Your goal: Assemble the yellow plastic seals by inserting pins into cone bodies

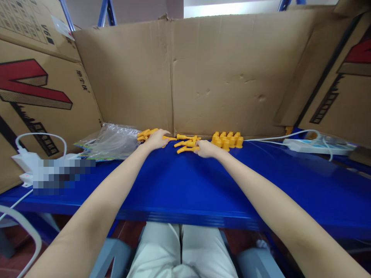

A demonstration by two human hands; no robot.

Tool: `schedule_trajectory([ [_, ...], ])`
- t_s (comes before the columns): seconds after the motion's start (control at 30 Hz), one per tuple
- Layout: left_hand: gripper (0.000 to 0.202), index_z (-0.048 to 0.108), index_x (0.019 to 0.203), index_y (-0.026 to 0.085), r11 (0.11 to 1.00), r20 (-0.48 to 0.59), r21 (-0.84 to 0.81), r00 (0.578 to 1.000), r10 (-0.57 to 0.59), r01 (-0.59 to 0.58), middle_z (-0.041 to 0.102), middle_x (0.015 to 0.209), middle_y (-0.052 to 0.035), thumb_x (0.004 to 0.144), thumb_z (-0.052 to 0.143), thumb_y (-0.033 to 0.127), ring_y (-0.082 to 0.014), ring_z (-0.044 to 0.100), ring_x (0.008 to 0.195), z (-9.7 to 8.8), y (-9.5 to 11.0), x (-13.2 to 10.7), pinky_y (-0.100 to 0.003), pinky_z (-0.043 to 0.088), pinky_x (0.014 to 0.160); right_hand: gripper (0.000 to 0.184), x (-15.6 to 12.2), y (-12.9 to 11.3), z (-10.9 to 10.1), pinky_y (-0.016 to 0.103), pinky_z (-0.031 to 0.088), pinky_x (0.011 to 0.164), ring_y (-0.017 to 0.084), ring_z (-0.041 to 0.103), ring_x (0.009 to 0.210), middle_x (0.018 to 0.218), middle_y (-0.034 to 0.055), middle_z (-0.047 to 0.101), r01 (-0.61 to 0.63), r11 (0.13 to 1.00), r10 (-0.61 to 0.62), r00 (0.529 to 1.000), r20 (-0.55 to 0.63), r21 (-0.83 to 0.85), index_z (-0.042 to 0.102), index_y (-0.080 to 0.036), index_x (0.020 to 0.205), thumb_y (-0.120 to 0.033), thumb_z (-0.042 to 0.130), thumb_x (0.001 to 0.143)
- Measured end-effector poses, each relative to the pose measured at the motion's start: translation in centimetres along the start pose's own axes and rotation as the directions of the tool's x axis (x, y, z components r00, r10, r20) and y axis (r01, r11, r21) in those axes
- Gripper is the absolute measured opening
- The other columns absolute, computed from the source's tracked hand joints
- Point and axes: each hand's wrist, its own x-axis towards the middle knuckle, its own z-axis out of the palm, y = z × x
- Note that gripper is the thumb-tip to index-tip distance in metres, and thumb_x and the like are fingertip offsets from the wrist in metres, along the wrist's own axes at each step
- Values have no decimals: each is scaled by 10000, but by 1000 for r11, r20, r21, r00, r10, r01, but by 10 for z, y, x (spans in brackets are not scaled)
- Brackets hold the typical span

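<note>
My left hand (pixel 158 139) reaches over a pile of long yellow plastic pieces (pixel 147 133) near the back of the blue shelf, its fingers apart and partly hiding them. My right hand (pixel 206 149) is closed on the end of a slightly curved yellow plastic piece (pixel 188 149), beside other long yellow pieces (pixel 183 143). Another long yellow piece (pixel 184 136) lies between the hands, close to the cardboard. Just beyond the right hand, several short yellow cup-shaped pieces (pixel 232 141) with flared bases stand upright in a group.
A clear plastic bag (pixel 116 141) lies left of the pile. Cardboard panels (pixel 232 77) wall the back and sides of the blue shelf (pixel 185 185). A white power strip (pixel 317 146) with cables sits at right; white plugs (pixel 29 160) stand at left.
</note>
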Motion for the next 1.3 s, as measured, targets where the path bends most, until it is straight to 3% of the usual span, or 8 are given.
schedule_trajectory([
  [0.1, 548, 554, 1317, 222, 990, 293, -81, 947, 135, -116, 677, 1170, -51, 792, 578, 375, -198, 640, 1013, -3, 29, -9, -271, 465, 902, 256, -6, -1, -10, 283, 466, 786, 231, 646, 984, 1097, 83, 692, -77, 997, 78, 997, -10, 30, 643, -195, 1097, -223, 571, 853],
  [0.17, 604, 524, 1348, 241, 987, 324, -65, 932, 163, -150, 665, 1208, -52, 774, 609, 408, -205, 643, 1015, -3, 42, -14, -276, 462, 893, 273, -9, -3, -14, 286, 449, 812, 224, 633, 1009, 1129, 102, 678, -45, 997, 48, 997, -53, 57, 594, -174, 1135, -207, 559, 867],
  [0.43, 348, 649, 1140, 223, 987, -116, 132, 987, 107, -92, 696, 1105, -76, 823, 522, 291, -251, 640, 1031, 0, 53, -26, -339, 478, 858, 279, -16, -12, -12, 359, 378, 844, 273, 575, 1102, 1194, 146, 635, 102, 988, -125, 971, -204, -118, 528, -149, 1185, -260, 486, 933],
  [0.77, 354, 678, 1050, 167, 998, -195, 41, 980, 44, -37, 718, 912, -79, 723, 601, 280, -241, 656, 874, -4, 53, -36, -319, 479, 754, 169, -19, -15, -13, 356, 282, 818, 246, 550, 1003, 1053, 113, 660, 179, 908, -320, 880, -352, -378, 576, -148, 1051, -184, 457, 935],
  [0.97, 158, 663, 753, 144, 882, 171, -445, 981, -86, 155, 577, 560, 9, 677, 637, 280, -100, 484, 466, -8, 55, -35, -236, 387, 477, 272, -25, -23, -21, 412, 241, 912, 240, 503, 997, 1053, 102, 640, 200, 847, -431, 802, -413, -493, 578, -184, 1034, -86, 345, 932],
  [1.13, 127, 608, 620, 160, 671, 486, -661, 873, 44, 335, 504, 498, 11, 700, 612, 258, -80, 408, 434, -18, 59, -44, -225, 315, 414, 316, -28, -15, -31, 432, 212, 981, 242, 473, 1039, 1084, 102, 616, 126, 898, -336, 816, -471, -421, 563, -209, 1077, -103, 306, 927],
  [1.2, 102, 613, 640, 158, 624, 521, -689, 851, 72, 369, 513, 515, 9, 713, 600, 228, -66, 375, 419, -18, 59, -45, -219, 281, 401, 296, -27, -3, -37, 435, 234, 972, 252, 474, 1047, 1090, 119, 603, 39, 934, -231, 825, -515, -356, 555, -189, 1096, -122, 333, 912],
  [1.3, 83, 595, 664, 156, 596, 449, -727, 893, 34, 342, 531, 540, 13, 731, 611, 203, -40, 335, 394, -12, 53, -41, -214, 248, 403, 260, -26, 22, -45, 443, 303, 924, 282, 486, 1065, 1120, 153, 585, -160, 958, -8, 817, -576, -240, 558, -148, 1101, -208, 428, 884],
])
